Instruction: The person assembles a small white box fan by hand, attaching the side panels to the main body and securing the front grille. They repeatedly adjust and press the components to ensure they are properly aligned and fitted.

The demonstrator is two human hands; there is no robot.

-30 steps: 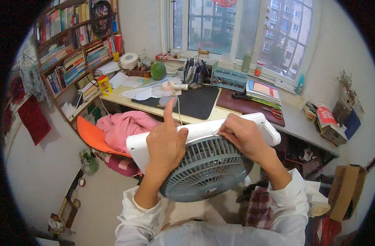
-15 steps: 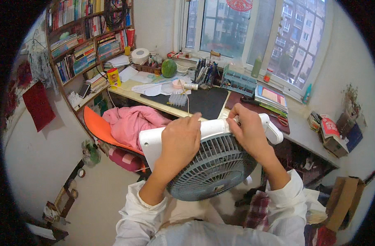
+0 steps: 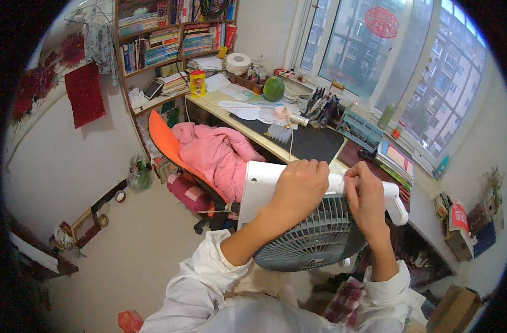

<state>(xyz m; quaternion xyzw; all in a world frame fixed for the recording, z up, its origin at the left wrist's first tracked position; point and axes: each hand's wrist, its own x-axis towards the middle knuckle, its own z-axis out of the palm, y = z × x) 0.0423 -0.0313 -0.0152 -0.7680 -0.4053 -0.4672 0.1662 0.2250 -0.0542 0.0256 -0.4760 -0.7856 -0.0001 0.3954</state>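
Note:
An electric fan (image 3: 312, 236) with a round dark grey grille and a white body lies tilted in front of my torso, grille facing down toward me. My left hand (image 3: 301, 187) is closed over its white neck, knuckles up, beside the flat white base panel (image 3: 258, 180). At the other side of the neck, my right hand (image 3: 366, 195) has thumb and fingers bent together against the white plastic just above the grille. Whether a small part sits between those fingertips is hidden. A rounded white end piece (image 3: 396, 208) sticks out past my right hand.
Beyond the fan stands a desk with a black mat (image 3: 314, 141), a watermelon (image 3: 274, 89), pens and papers. An orange chair (image 3: 163, 137) bearing a pink jacket (image 3: 220, 158) is close on the left. A bookshelf (image 3: 120, 61) is behind it; a cardboard box (image 3: 456, 311) lies lower right.
The view has swung left, so the room, fan and hands appear further right. My left hand has shifted along the neck toward my right hand. Both hands remain on the fan.

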